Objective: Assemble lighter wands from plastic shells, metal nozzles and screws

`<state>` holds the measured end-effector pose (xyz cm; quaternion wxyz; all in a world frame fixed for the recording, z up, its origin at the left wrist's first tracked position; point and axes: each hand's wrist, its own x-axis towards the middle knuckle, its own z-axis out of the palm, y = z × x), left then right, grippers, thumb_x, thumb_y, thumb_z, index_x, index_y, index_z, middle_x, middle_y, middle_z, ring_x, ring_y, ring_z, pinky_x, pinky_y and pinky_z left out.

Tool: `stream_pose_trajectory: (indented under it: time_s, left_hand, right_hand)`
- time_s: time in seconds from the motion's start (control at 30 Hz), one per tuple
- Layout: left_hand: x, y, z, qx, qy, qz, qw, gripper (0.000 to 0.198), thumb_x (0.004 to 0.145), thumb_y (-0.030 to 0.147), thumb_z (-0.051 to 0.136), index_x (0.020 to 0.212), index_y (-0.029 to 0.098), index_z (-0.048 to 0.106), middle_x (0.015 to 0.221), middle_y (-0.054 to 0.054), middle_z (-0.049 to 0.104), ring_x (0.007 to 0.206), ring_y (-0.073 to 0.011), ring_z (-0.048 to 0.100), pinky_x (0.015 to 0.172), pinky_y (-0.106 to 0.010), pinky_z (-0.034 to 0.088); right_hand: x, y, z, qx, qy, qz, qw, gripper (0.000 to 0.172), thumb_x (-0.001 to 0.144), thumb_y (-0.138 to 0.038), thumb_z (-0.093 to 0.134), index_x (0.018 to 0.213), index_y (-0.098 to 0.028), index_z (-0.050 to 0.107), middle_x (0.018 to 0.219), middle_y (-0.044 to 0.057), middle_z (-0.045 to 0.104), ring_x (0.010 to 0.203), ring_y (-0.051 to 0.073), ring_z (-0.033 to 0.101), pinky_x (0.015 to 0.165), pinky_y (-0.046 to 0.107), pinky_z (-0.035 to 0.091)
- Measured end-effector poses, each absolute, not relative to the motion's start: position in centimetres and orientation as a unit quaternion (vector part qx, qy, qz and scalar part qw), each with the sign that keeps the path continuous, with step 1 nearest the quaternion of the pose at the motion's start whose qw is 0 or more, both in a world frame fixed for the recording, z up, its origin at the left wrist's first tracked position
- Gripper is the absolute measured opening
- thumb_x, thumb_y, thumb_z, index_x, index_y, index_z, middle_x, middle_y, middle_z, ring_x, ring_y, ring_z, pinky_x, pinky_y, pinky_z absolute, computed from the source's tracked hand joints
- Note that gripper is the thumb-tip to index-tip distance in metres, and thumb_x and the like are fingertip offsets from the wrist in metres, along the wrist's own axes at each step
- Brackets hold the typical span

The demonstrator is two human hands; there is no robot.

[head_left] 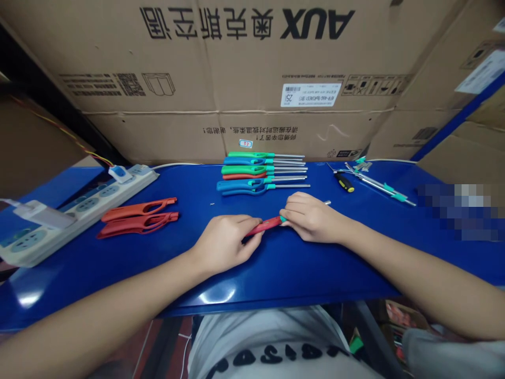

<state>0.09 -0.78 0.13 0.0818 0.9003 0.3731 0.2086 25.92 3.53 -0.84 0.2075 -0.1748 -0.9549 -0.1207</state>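
Between my two hands, just above the blue table, is a red long-nosed lighter (269, 225). My left hand (228, 243) is closed around its handle end. My right hand (310, 217) pinches its other end, where a green collar shows, and a metal tip sticks out past the knuckles. Most of the handle and tube is hidden by my fingers. Beyond my hands lies a row of several assembled lighters (252, 171) in blue, green and red, their tubes pointing right. Left of my hands are two red-orange handle shells (138, 217).
A white power strip (89, 205) with plugs runs along the left. At the right lie a black-and-yellow screwdriver (344, 181) and loose metal tubes with green collars (384, 187). A large cardboard sheet (177, 126) stands upright behind the blue table (315, 273).
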Motion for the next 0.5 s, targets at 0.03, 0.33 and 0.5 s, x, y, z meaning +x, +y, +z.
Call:
stream_pose_trajectory:
  time_s: [0.03, 0.33, 0.5]
  left_hand:
    - [0.1, -0.7, 0.1, 0.903, 0.372, 0.204, 0.071, 0.024, 0.096, 0.028, 0.051, 0.098, 0.018, 0.073, 0.086, -0.006, 0.073, 0.077, -0.0199, 0.069, 0.068, -0.028, 0.048]
    - [0.4, 1.2, -0.4, 0.920, 0.349, 0.142, 0.107, 0.050, 0.096, 0.040, 0.058, 0.142, 0.020, 0.053, 0.123, -0.012, 0.063, 0.108, -0.0252, 0.064, 0.091, -0.036, 0.053]
    - [0.2, 1.0, 0.2, 0.923, 0.362, 0.113, 0.064, 0.050, 0.097, 0.043, 0.057, 0.140, 0.017, 0.055, 0.120, -0.013, 0.063, 0.109, -0.0289, 0.061, 0.095, -0.043, 0.052]
  right_hand:
    - [25.9, 3.5, -0.7, -0.182, -0.955, -0.112, 0.203, 0.025, 0.102, -0.022, 0.045, 0.094, -0.011, 0.065, 0.077, 0.011, 0.065, 0.077, 0.021, 0.052, 0.073, 0.034, 0.039]
    - [27.0, 3.7, 2.1, -0.353, -0.926, 0.128, 0.024, 0.028, 0.093, -0.044, 0.061, 0.082, -0.018, 0.061, 0.079, 0.003, 0.064, 0.067, 0.015, 0.053, 0.061, 0.026, 0.035]
    - [30.1, 5.3, 2.6, -0.391, -0.897, 0.207, 0.006, 0.041, 0.084, -0.060, 0.065, 0.084, -0.019, 0.064, 0.082, 0.003, 0.065, 0.071, 0.017, 0.058, 0.063, 0.027, 0.043]
